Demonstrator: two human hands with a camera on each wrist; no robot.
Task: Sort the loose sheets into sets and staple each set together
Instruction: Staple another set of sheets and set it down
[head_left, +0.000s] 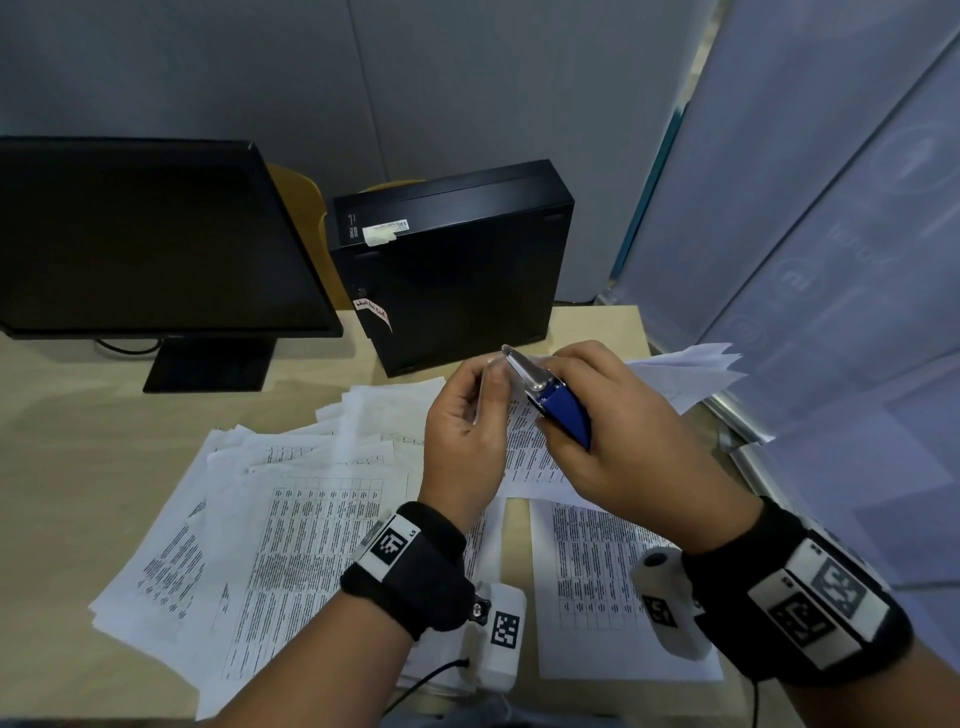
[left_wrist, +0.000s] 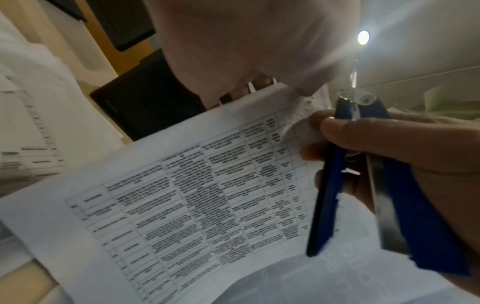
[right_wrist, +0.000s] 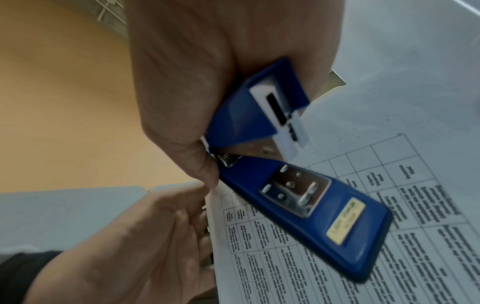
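Observation:
My left hand pinches the top corner of a printed set of sheets raised off the desk. My right hand grips a blue stapler, whose metal nose points up-left at that same corner. In the left wrist view the set of sheets shows a printed table, with the stapler at its right edge. In the right wrist view the stapler stands partly spread, over the sheets, with my left hand on the paper's edge. Whether the paper sits between the stapler's arms is unclear.
A spread pile of loose printed sheets covers the desk at left. A single sheet lies under my right wrist, and more sheets lie at the right edge. A dark monitor and a black computer case stand behind.

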